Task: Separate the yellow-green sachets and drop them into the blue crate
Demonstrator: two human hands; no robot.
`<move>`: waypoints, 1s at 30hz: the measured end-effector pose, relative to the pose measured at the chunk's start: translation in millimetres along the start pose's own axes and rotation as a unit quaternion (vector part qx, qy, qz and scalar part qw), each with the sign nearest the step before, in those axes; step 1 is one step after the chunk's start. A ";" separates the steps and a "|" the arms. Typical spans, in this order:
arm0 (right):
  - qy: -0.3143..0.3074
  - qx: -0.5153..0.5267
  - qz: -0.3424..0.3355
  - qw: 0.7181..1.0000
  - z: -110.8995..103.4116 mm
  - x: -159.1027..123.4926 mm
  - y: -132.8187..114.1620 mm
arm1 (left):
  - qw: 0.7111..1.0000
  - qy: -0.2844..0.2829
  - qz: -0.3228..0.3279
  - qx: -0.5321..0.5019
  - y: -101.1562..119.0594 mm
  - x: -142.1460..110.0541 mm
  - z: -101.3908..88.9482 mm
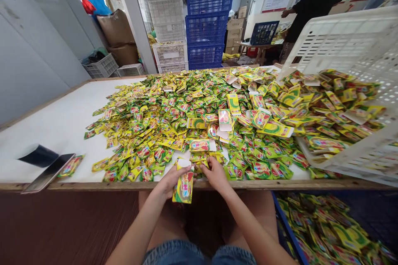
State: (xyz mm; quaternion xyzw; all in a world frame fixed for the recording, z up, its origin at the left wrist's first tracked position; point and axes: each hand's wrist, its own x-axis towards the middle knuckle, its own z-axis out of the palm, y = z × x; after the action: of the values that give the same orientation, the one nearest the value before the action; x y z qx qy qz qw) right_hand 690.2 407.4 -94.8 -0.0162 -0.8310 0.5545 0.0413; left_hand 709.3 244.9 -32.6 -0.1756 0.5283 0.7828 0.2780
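My left hand (172, 179) is closed around a small yellow and green printed carton (184, 186), held tilted over the table's front edge with its white end flap up. Beside it, my right hand (215, 172) has its thumb and fingers pinched on a small yellow-green packet (200, 162) at the front of the pile. A heap of such green and yellow packets (174, 112) covers the middle of the white table (77, 95). Just beyond my hands lies another carton (202, 145), and more open cartons (224, 119) rest on the heap.
A tipped white crate (338, 41) full of flat cartons stands at right. Below it, a blue crate (289, 227) holds filled cartons. A phone (49, 173) and dark cup-like object (37, 155) lie at left. Stacked crates (207, 29) and a person (320, 4) are behind.
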 end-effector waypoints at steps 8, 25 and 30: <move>-0.015 0.149 0.012 0.989 -7.2 -1.0 -6.5 | 0.998 -0.014 0.069 0.002 -4.5 -11.2 -9.9; -0.067 0.243 0.030 0.967 -13.8 -26.9 -25.8 | 0.988 -0.034 0.142 0.057 -12.5 -20.2 3.8; 0.003 0.199 0.026 0.980 -16.0 -24.3 -21.5 | 0.984 -0.056 0.151 0.083 -16.3 -19.4 12.1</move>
State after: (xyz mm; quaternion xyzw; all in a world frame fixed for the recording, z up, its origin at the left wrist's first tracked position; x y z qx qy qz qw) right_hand 716.2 412.1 -70.0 -0.0311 -0.7030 0.7098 0.0322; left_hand 734.9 255.9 -28.9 -0.0262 0.5953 0.7779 0.1996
